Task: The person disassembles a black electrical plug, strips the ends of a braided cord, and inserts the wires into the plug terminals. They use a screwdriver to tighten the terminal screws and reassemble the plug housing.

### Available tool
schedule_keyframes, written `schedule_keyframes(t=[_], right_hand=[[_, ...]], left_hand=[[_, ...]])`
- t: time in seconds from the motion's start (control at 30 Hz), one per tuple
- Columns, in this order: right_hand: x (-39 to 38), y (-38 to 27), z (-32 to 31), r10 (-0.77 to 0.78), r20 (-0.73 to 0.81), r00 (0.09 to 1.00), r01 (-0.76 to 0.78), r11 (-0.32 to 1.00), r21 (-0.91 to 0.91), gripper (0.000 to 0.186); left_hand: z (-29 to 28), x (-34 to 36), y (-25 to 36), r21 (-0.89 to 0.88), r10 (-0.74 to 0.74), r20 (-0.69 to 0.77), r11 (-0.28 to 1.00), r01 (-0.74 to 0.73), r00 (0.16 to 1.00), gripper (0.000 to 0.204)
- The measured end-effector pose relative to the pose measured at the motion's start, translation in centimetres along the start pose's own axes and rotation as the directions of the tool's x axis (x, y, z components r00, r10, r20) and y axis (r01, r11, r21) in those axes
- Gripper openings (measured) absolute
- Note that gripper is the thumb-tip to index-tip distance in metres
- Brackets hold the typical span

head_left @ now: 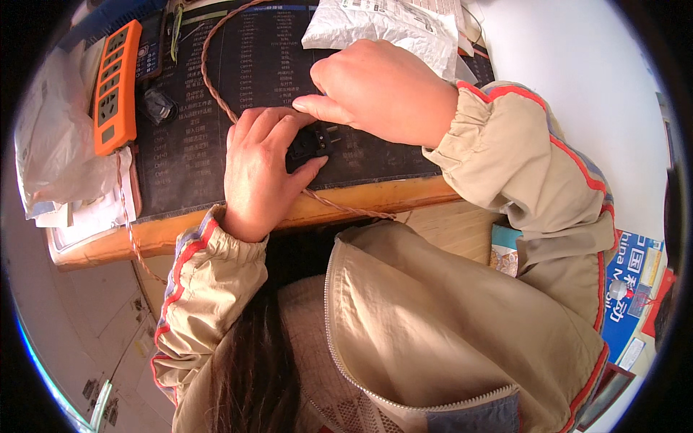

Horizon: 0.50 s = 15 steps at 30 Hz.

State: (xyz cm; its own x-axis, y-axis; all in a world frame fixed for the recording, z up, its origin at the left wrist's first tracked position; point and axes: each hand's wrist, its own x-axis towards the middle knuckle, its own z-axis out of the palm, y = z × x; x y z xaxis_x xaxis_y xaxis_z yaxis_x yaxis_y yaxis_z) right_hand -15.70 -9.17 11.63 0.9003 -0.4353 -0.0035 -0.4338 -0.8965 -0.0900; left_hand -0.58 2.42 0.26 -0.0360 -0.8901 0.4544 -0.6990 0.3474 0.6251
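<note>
My left hand grips a black plug against the dark printed desk mat, its fingers curled over the top and the thumb along the lower side. Metal pins stick out from the plug's right side. My right hand is closed just above and right of it, thumb tip close to the plug; whatever is inside that fist is hidden. A twisted brown cord runs from beneath my left hand over the wooden desk edge, and another length arches up toward the back.
An orange power strip lies on the left beside a crumpled plastic bag, papers and a small black item. A white parcel lies at the back right. A white surface adjoins the desk; blue printed boards stand lower right.
</note>
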Motion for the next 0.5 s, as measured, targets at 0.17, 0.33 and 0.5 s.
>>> schedule_keyframes(t=[0.17, 0.33, 0.5], right_hand=[[-0.63, 0.82, -0.03, -0.115, 0.054, 0.992, 0.110, 0.991, 0.077, 0.033], [-0.44, 0.85, 0.20, -0.195, 0.045, 0.980, 0.189, 0.976, 0.112, 0.032], [-0.04, 0.18, -0.36, -0.155, 0.108, 0.982, 0.137, 0.977, 0.165, 0.032]], left_hand=[[-0.05, 0.05, -0.07, 0.030, 0.002, 0.006, 1.000, -0.002, 1.000, 0.049], [-0.03, 0.02, -0.06, 0.022, 0.000, 0.016, 1.000, -0.001, 1.000, 0.048], [-0.11, 0.10, -0.06, 0.031, 0.001, 0.024, 1.000, -0.001, 1.000, 0.048]])
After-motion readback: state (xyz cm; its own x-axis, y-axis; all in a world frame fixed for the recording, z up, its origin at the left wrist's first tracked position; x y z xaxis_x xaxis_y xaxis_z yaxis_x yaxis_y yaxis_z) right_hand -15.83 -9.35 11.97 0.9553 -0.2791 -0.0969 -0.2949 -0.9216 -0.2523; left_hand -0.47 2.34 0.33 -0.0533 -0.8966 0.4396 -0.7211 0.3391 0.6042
